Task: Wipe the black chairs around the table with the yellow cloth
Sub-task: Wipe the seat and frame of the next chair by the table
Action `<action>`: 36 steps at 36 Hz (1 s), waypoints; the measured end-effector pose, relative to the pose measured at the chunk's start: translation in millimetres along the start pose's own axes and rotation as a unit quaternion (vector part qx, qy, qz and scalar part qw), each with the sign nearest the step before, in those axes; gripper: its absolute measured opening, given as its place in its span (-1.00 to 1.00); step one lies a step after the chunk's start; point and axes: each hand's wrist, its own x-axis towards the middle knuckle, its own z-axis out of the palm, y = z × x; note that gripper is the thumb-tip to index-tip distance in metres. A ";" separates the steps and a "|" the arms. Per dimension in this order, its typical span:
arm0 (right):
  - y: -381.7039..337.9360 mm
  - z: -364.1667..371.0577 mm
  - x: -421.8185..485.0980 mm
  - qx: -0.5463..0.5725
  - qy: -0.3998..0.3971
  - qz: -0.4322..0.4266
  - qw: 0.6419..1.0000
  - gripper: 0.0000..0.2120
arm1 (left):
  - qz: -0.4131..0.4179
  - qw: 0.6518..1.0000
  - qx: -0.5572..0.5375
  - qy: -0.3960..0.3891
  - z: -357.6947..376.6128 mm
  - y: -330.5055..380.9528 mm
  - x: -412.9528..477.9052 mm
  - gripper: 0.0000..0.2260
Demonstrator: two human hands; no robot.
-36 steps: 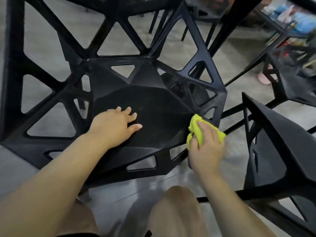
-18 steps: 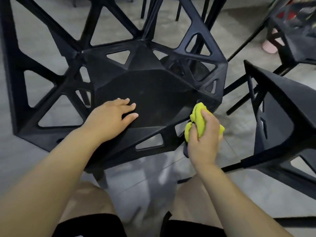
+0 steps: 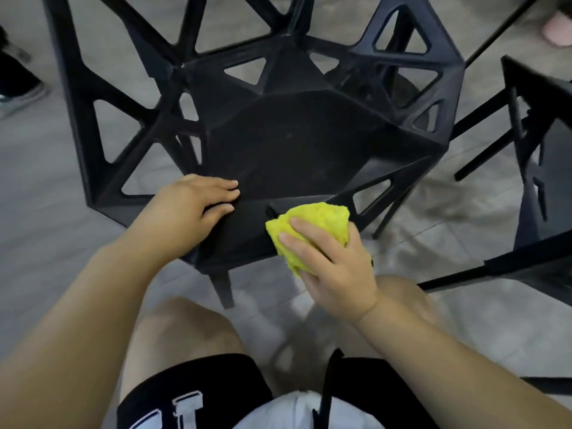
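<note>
A black chair (image 3: 297,140) with triangular cut-outs stands in front of me, its seat facing up. My left hand (image 3: 188,209) rests on the seat's front left edge, fingers lightly bent over the rim. My right hand (image 3: 328,258) grips a bunched yellow cloth (image 3: 315,224) and presses it against the chair's front edge panel, just right of the middle. My fingers cover the cloth's lower part.
A second black chair (image 3: 544,168) stands close on the right, its frame reaching toward my right arm. Grey tiled floor (image 3: 46,212) lies around. Someone's shoe (image 3: 18,97) shows at far left and a pink slipper (image 3: 557,29) at top right. My knees are below the chair.
My right hand has carried the cloth from the seat's right corner leftward and down onto the front edge. My left hand slid back toward the front left rim. The view tilted down.
</note>
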 end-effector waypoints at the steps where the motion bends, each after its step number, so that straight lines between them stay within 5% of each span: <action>1: -2.7 1.4 1.1 0.004 0.002 0.002 1.000 -0.58 | 0.010 1.000 0.001 0.012 1.3 -1.2 -0.5 -0.75; 15: -16.0 16.2 43.4 0.069 -0.104 -0.128 0.984 -0.73 | 0.028 0.998 -0.023 0.050 -3.2 -27.3 6.7 -0.82; 20: 20.5 -7.4 42.2 0.040 -0.058 -0.056 0.996 -0.56 | -0.004 0.999 -0.020 0.028 -4.3 -21.3 7.7 -0.71; 23: 43.2 -24.8 48.6 -0.008 -0.025 -0.015 1.000 -0.63 | -0.029 0.999 0.013 0.022 0.2 -6.5 9.0 -0.46; 28: 103.5 -42.7 54.6 -0.092 0.020 0.163 0.982 -0.62 | -0.076 0.996 0.011 -0.051 18.3 44.2 15.1 -0.22; 36: 172.3 -57.8 69.1 -0.139 -0.024 0.323 0.936 -0.63 | -0.045 0.989 0.067 -0.127 27.9 105.2 64.3 -0.23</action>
